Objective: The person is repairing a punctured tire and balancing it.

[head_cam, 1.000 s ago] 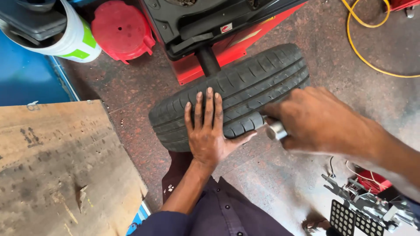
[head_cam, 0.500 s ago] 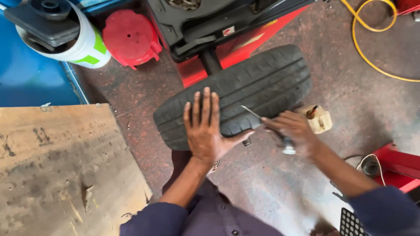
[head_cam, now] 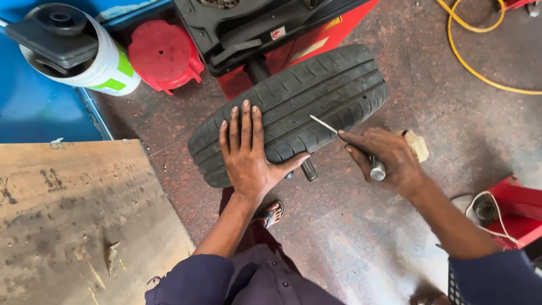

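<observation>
Left hand (head_cam: 247, 152) flat, fingers spread wide, palm pressed on tyre (head_cam: 316, 96) tread; forearm extended fwd. Right hand (head_cam: 384, 158) fisted round thin metal probe tool (head_cam: 344, 141), tip aimed at tread just beside left thumb. Red machine (head_cam: 316, 39) beyond tyre; yellow hose (head_cam: 468, 56) far right.

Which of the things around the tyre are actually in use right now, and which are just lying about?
In use:
- tyre, left hand flat on its tread
- thin metal pick held in the right hand, tip at the tread
- red and black machine carrying the tyre

Lying about:
- red stool
- yellow hose
- wooden board
- white and green tub
</observation>
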